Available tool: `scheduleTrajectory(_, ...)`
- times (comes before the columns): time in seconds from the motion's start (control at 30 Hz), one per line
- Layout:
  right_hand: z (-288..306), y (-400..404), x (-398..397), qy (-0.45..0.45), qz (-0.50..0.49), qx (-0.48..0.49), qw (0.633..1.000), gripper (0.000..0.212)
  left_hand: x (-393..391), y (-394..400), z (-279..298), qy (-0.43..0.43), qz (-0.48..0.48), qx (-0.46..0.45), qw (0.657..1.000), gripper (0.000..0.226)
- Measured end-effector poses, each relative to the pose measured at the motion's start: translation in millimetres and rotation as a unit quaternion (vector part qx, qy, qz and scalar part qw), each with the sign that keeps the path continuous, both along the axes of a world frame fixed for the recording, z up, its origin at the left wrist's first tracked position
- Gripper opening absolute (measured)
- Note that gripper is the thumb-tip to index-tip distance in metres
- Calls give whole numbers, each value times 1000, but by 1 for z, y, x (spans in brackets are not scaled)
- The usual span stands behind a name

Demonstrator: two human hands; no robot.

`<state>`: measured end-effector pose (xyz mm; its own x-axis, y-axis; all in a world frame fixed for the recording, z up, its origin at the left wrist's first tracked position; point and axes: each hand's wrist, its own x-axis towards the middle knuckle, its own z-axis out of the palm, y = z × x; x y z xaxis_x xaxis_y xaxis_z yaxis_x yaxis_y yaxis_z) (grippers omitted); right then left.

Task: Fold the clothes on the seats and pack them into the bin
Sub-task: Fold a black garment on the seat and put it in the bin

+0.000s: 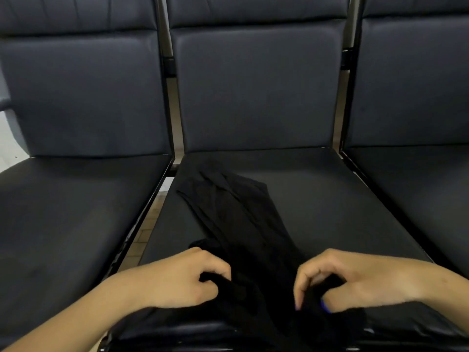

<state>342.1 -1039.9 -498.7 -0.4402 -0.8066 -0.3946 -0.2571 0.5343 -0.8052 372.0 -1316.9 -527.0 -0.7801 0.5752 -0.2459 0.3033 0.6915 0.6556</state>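
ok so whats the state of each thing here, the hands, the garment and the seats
left hand: fingers curled, gripping the near edge of the garment
right hand: fingers curled, gripping the same edge
thin black fabric garment: unfolded, stretched lengthwise along the middle seat, wrinkled
middle dark padded seat: garment lying on it
left dark padded seat: no clothes on it
right dark padded seat: no clothes on it

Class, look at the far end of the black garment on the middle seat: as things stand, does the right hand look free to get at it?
Probably not straight away. The right hand is gripping the near end of the black garment. Nothing lies on the middle seat between hand and far end, so the path looks open once it lets go.
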Motion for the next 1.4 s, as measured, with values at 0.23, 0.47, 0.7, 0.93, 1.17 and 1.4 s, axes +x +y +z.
scheduleTrajectory(0.23,-23,-36,-2,67,-106,43,991,23,5,3,4,-108,-27,-7,994,25)
scheduleTrajectory(0.47,-37,-86,-6,361,-105,104,921,39,-18,-13,-14,110,117,-112,981,10)
scheduleTrajectory(0.7,-67,-90,-22,388,-140,150,899,15,-32,-16,-33,151,181,-264,935,53)
scheduleTrajectory(0.93,-60,-51,-54,152,-522,-63,837,23,-32,-20,-15,50,137,-359,922,24)
scheduleTrajectory(1.17,-48,9,-75,-101,-754,-340,553,21,-3,-46,15,-223,83,-346,908,23)
scheduleTrajectory(1.4,-71,32,-76,156,-579,63,798,21,5,-57,20,-211,128,-309,919,28)
